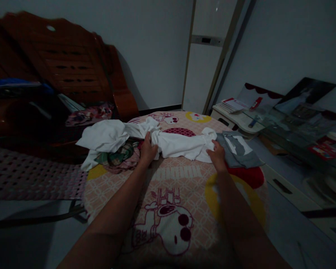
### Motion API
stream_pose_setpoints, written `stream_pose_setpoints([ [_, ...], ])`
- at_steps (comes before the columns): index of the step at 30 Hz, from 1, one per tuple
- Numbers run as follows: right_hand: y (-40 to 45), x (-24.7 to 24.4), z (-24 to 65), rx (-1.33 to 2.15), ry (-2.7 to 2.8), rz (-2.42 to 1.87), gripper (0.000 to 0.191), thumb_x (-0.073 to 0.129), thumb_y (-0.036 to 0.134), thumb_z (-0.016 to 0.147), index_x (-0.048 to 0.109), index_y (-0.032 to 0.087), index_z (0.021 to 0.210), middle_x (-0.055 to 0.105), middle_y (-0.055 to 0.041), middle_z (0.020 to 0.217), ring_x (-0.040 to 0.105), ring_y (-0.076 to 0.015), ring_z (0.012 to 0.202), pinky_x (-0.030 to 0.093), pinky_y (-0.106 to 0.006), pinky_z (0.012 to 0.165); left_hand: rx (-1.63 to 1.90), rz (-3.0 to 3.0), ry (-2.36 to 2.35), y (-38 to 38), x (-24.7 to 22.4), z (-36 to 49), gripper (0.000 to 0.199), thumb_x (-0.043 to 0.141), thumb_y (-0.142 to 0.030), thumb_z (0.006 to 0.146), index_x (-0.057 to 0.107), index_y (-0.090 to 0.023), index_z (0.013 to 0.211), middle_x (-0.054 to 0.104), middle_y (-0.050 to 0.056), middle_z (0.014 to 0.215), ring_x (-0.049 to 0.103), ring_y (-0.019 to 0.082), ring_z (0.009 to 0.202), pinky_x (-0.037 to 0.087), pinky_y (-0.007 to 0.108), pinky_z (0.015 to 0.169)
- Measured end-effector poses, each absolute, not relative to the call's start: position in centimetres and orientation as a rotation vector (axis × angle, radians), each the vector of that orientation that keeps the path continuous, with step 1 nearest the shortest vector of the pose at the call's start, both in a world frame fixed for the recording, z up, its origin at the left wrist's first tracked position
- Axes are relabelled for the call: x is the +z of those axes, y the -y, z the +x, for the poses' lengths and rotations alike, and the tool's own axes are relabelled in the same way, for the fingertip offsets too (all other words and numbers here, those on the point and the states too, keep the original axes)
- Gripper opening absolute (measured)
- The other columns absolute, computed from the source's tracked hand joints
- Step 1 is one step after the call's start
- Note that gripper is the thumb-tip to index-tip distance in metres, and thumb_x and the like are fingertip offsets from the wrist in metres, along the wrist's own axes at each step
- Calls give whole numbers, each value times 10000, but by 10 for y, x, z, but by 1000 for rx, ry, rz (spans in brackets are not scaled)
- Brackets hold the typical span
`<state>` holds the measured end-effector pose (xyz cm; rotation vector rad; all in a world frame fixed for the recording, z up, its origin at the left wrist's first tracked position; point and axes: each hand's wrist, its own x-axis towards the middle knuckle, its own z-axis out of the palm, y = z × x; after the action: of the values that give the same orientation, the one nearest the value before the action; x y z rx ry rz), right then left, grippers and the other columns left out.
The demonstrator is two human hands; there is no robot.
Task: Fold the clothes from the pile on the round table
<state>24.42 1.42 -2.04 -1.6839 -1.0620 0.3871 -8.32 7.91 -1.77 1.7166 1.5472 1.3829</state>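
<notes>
A white garment [182,145] lies stretched across the far half of a round table, its exact kind unclear in the dim light. My left hand [149,150] grips its left part, thumb up against the bunched cloth. At its right end my right hand [217,154] is closed on the fabric's edge. More white cloth [103,135] is heaped to the left, on top of a crumpled green and pinkish plaid cloth [120,158]. Just right of my right hand lies a folded grey garment [240,151] with a white patch.
A patterned cartoon-dog cloth [179,186] covers the table. Behind on the left stands a carved wooden bench [70,67]; a woven seat [36,168] adjoins the table. To the right is a glass-topped cabinet [282,127] holding papers and boxes. A tall white unit [205,67] stands behind.
</notes>
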Motion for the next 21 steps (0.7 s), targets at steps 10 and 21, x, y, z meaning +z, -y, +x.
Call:
stream_pose_setpoints([
  [10,6,39,267,479,896,-1553,234,627,249,568,746,166,752,617,21,558,496,-129,525,374,-242,495,1064,1514,-1069,-46,46,-127,377,630,-195,664,785,-161,1006,574,-10,542,386,93,387,268,185,340],
  [21,80,114,295,581,1137,-1599,213,716,310,631,773,174,785,670,-30,637,514,-140,516,363,-272,505,690,1491,-937,-21,73,-164,120,777,-216,673,791,-246,789,543,1,453,542,148,415,356,203,333],
])
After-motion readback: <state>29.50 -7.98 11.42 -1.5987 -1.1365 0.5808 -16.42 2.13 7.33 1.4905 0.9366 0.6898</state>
